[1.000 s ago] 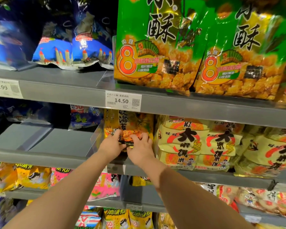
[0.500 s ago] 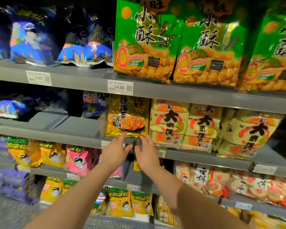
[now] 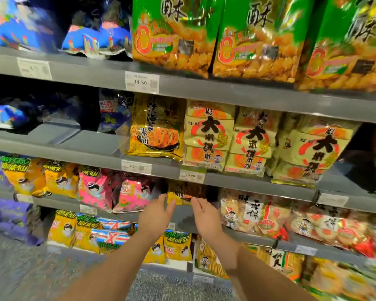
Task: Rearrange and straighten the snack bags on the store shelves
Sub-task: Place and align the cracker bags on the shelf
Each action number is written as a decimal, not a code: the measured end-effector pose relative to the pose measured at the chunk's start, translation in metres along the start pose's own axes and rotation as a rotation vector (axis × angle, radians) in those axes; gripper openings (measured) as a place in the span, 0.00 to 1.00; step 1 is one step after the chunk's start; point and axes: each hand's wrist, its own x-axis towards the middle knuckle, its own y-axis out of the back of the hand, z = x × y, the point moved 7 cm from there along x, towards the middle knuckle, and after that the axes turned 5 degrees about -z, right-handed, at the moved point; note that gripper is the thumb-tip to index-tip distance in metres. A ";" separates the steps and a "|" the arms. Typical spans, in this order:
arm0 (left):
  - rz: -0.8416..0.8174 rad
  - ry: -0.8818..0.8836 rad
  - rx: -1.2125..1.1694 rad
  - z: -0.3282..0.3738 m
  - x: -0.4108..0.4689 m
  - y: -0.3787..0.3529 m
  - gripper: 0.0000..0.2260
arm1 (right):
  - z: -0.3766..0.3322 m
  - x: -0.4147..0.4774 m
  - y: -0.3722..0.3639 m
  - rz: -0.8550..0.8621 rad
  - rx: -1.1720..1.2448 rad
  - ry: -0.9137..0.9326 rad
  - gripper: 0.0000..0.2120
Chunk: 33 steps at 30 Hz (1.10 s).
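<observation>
A yellow rice-cracker bag stands upright on the middle grey shelf, left of several pale yellow rice-cracker bags. One shelf lower, a dark yellow bag lies back in a gap. My left hand and my right hand hover side by side just in front of that lower bag, fingers relaxed and holding nothing. Neither hand touches a bag.
Large green snack bags fill the top shelf at right, blue bags at left. Pink bags and orange bags sit left of my hands, clear-pack crackers to the right. Price tags line the shelf edges.
Both hands let go of the upright yellow bag on the middle shelf and dropped to the shelf below. The view has pulled back and down.
</observation>
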 end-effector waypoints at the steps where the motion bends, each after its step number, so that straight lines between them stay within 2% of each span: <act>1: -0.003 0.006 0.003 -0.005 0.004 -0.010 0.20 | 0.011 0.003 -0.004 -0.001 0.021 -0.013 0.17; 9: -0.037 -0.005 0.003 -0.067 0.076 -0.103 0.17 | 0.130 0.080 -0.049 -0.032 0.062 -0.148 0.15; 13: 0.021 0.042 -0.067 -0.090 0.132 -0.142 0.22 | 0.179 0.143 -0.070 0.021 0.074 -0.151 0.35; 16: 0.031 0.055 -0.157 -0.100 0.169 -0.170 0.28 | 0.205 0.182 -0.077 0.095 0.040 -0.152 0.41; 19: 0.033 0.052 -0.213 -0.116 0.198 -0.195 0.30 | 0.229 0.210 -0.081 0.132 0.052 -0.178 0.44; 22: 0.025 0.059 -0.216 -0.130 0.212 -0.213 0.29 | 0.249 0.231 -0.082 0.145 0.210 -0.275 0.43; 25: 0.054 0.029 -0.241 -0.138 0.218 -0.219 0.23 | 0.248 0.250 -0.080 0.173 0.415 -0.334 0.36; 27: 0.082 0.057 -0.297 -0.144 0.221 -0.216 0.21 | 0.242 0.252 -0.083 0.163 0.408 -0.361 0.32; 30: 0.161 0.128 -0.357 -0.149 0.217 -0.205 0.24 | 0.231 0.242 -0.093 0.151 0.429 -0.316 0.32; 33: 0.203 0.127 -0.367 -0.144 0.200 -0.193 0.24 | 0.219 0.225 -0.094 0.142 0.498 -0.207 0.31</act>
